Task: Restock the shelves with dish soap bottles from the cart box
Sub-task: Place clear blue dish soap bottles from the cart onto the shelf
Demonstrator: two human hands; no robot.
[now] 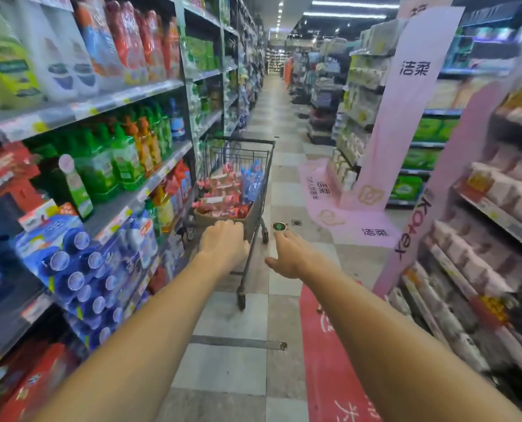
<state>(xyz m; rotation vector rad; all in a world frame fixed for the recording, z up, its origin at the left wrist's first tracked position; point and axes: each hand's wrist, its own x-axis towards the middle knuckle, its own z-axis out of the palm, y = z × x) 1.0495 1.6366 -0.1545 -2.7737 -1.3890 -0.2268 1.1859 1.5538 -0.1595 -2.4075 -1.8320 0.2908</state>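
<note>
Left hand grips the near handle of the cart; right hand hovers beside it, fingers loosely spread, holding nothing. Cart box holds pink-red packs, blue bottles behind; green dish soap bottles stand on the left shelf.

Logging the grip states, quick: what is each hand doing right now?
Left hand: curled over the near end of the cart.
Right hand: open, holding nothing.
</note>
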